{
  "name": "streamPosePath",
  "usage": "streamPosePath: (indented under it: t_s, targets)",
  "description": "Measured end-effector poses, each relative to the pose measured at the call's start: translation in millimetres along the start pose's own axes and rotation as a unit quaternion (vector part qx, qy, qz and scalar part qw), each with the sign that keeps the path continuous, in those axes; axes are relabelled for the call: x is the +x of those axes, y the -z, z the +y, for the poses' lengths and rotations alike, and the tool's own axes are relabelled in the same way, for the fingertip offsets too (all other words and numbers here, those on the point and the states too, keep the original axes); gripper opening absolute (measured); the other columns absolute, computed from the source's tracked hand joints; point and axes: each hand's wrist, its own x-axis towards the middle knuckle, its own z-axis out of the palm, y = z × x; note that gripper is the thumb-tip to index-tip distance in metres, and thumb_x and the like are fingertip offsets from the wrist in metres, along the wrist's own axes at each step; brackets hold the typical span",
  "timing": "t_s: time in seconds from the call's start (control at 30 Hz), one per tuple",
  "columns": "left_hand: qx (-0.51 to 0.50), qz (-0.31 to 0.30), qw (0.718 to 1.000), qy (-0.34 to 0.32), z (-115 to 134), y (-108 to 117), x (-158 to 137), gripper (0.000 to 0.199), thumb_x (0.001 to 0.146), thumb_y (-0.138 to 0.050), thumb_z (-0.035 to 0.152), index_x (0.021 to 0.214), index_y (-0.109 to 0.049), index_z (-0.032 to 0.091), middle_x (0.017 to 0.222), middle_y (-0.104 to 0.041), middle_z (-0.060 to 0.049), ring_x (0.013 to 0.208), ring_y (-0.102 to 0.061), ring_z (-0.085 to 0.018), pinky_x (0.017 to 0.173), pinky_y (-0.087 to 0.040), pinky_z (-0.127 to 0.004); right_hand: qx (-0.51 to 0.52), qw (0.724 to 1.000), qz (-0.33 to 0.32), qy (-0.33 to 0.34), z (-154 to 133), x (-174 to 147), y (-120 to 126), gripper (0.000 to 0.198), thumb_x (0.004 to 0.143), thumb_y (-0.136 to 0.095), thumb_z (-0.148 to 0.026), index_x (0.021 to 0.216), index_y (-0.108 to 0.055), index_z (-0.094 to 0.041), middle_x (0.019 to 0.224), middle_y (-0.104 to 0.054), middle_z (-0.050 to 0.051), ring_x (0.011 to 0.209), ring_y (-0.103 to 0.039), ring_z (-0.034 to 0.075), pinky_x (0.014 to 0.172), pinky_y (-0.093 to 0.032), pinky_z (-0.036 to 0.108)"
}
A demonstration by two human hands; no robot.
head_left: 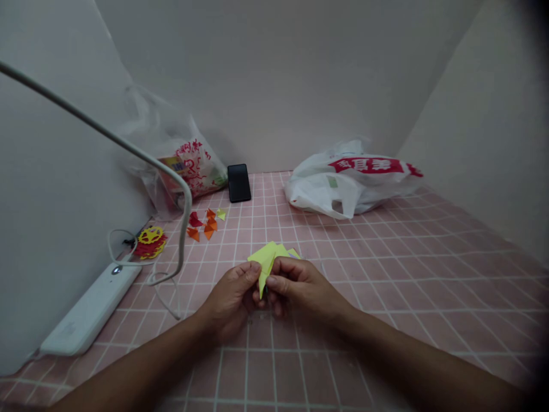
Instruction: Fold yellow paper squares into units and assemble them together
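Observation:
Between both hands is a folded piece of yellow-green paper (pixel 267 258), narrowing to a point at its lower end. My left hand (pixel 235 293) is closed on its left side, the thumb pressed on top. On the right side, my right hand (pixel 303 286) pinches the paper between thumb and fingers. More yellow-green paper shows just behind the folded piece, partly hidden by the fingers; whether it lies on the table or is held, I cannot tell. Several small folded paper pieces in orange (pixel 210 227), red (pixel 195 219) and yellow (pixel 221 214) lie farther back, left of the hands.
A black phone (pixel 239 183) lies near the back wall, between a printed plastic bag (pixel 197 166) and a white bag (pixel 321 186). At left are a white power-strip-like box (pixel 92 309), red and yellow cutouts (pixel 150 241) and a pale bent cable (pixel 186 229) crossing the view.

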Motion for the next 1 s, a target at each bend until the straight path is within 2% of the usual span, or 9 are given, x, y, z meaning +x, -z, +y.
streamPosePath:
  t_s: [0.33,0.47,0.83,1.0]
  targets:
    - [-0.014,0.013,1.0,0.002,-0.8,0.3,0.9,0.031,0.081,-0.072,0.037,0.067,-0.058,0.013,0.053,-0.051,0.003,0.048,-0.048,-0.009,0.054,-0.038,-0.023,-0.008,1.0,-0.002,0.001,-2.0,0.4,-1.4,0.028,0.076,-0.074,-0.038,0.074,-0.058,-0.016,0.069,-0.069,0.001,0.047,-0.055,0.007,0.046,-0.04,0.02]
    - [-0.009,-0.004,1.0,0.003,-0.9,-0.1,0.9,0.034,0.083,-0.069,0.041,0.068,-0.058,0.013,0.055,-0.052,0.001,0.051,-0.053,-0.012,0.054,-0.04,-0.024,-0.009,1.0,0.003,-0.011,-1.2,0.6,-1.3,0.026,0.076,-0.073,-0.036,0.074,-0.057,-0.016,0.069,-0.069,0.001,0.047,-0.056,0.007,0.046,-0.041,0.021]
    - [-0.009,-0.004,1.0,0.007,-0.6,2.3,1.3,0.032,0.085,-0.067,0.039,0.071,-0.059,0.012,0.055,-0.049,0.002,0.049,-0.048,-0.01,0.054,-0.04,-0.025,0.002,1.0,-0.013,0.002,-3.1,0.8,-2.0,0.027,0.075,-0.074,-0.038,0.074,-0.058,-0.016,0.07,-0.069,0.001,0.047,-0.056,0.007,0.048,-0.042,0.021]
    - [-0.02,0.013,1.0,0.003,-1.3,2.3,0.9,0.029,0.083,-0.071,0.037,0.073,-0.059,0.012,0.055,-0.05,0.003,0.049,-0.047,-0.008,0.052,-0.04,-0.022,-0.003,1.0,0.006,-0.019,-2.2,0.6,-1.4,0.028,0.073,-0.075,-0.035,0.072,-0.054,-0.017,0.071,-0.069,0.001,0.047,-0.056,0.007,0.048,-0.042,0.021]
